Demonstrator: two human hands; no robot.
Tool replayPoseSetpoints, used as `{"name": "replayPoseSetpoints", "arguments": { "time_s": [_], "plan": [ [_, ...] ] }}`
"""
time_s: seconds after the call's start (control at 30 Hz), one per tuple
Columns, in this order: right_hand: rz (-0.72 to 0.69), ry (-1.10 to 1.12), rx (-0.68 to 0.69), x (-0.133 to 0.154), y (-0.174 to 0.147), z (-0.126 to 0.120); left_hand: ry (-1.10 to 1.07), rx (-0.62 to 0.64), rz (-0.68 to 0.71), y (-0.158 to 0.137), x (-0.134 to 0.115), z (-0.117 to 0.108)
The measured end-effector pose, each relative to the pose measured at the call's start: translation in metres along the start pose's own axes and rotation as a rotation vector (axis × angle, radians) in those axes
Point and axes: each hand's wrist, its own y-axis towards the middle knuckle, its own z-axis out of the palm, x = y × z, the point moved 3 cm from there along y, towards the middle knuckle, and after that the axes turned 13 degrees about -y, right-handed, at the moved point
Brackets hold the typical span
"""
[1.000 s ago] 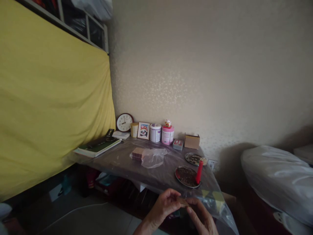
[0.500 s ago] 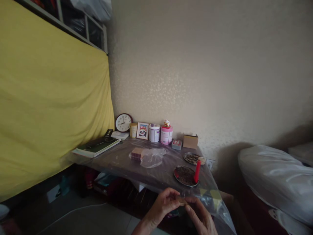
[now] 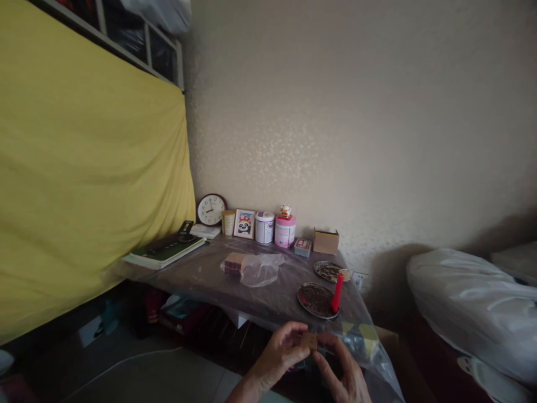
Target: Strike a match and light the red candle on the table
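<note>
Just in front of the table's near edge, I hold a small brown matchbox [image 3: 309,341] between both hands. My left hand [image 3: 284,350] is closed on its left side, thumb below and fingers above. At its right side, my right hand [image 3: 342,366] has index finger and thumb against the box. Whether a match is between the fingers I cannot make out. Beyond the hands, a red candle [image 3: 338,293] stands on the right side of a dark round metal plate [image 3: 315,315]. Behind it, a second metal plate [image 3: 323,263] bears many thin matchsticks [image 3: 335,272].
On the plastic-covered table [image 3: 201,280] lies a pack of matchboxes [image 3: 233,264] in a clear bag [image 3: 262,271]. Along the wall stand a clock [image 3: 211,209], a framed panda picture [image 3: 244,224], tins [image 3: 265,228], a card box [image 3: 302,247] and an open carton [image 3: 326,242].
The matchbox has tilted in my fingers, so more of its broad brown face shows. Both hands stay in nearly the same place; the things on the table have not moved.
</note>
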Motion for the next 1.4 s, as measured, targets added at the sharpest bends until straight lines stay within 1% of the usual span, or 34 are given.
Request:
{"name": "replayPoseSetpoints", "arguments": {
  "time_s": [0.07, 0.13, 0.27, 0.37, 0.47, 0.53, 0.6, 0.77, 0.9, 1.2, 1.3, 1.4],
  "plan": [
    [0.026, 0.023, 0.017, -0.005, 0.000, 0.003, -0.012, -0.026, 0.008, 0.000, -0.002, 0.001],
    [0.080, 0.093, 0.007, -0.015, 0.001, 0.006, -0.017, -0.070, 0.010, 0.000, -0.005, 0.002],
    [0.202, 0.337, -0.101, -0.039, 0.007, 0.010, -0.015, -0.147, 0.018, 0.001, -0.005, -0.001],
    [0.279, 0.410, -0.176, -0.052, 0.011, 0.010, -0.026, -0.155, 0.024, 0.003, -0.001, -0.005],
    [0.371, 0.553, -0.186, -0.056, 0.011, 0.011, -0.015, -0.164, 0.010, 0.004, 0.003, -0.008],
    [0.399, 0.629, -0.181, -0.055, 0.009, 0.011, -0.006, -0.164, 0.009, 0.005, 0.006, -0.009],
    [0.389, 0.613, -0.189, -0.052, 0.008, 0.011, -0.004, -0.164, 0.021, 0.007, 0.010, -0.011],
    [0.298, 0.456, -0.265, -0.051, 0.006, 0.015, -0.034, -0.146, 0.011, 0.011, 0.020, -0.016],
    [0.247, 0.399, -0.276, -0.052, 0.005, 0.022, -0.065, -0.130, 0.014, 0.011, 0.021, -0.016],
    [0.130, 0.263, -0.267, -0.039, 0.008, 0.018, -0.122, -0.162, 0.008, 0.013, 0.026, -0.021],
    [0.103, 0.187, -0.246, -0.039, 0.007, 0.019, -0.156, -0.156, -0.005, 0.012, 0.023, -0.018],
    [0.042, 0.090, -0.244, -0.038, 0.006, 0.020, -0.176, -0.145, -0.008, 0.011, 0.018, -0.015]
  ]
}}
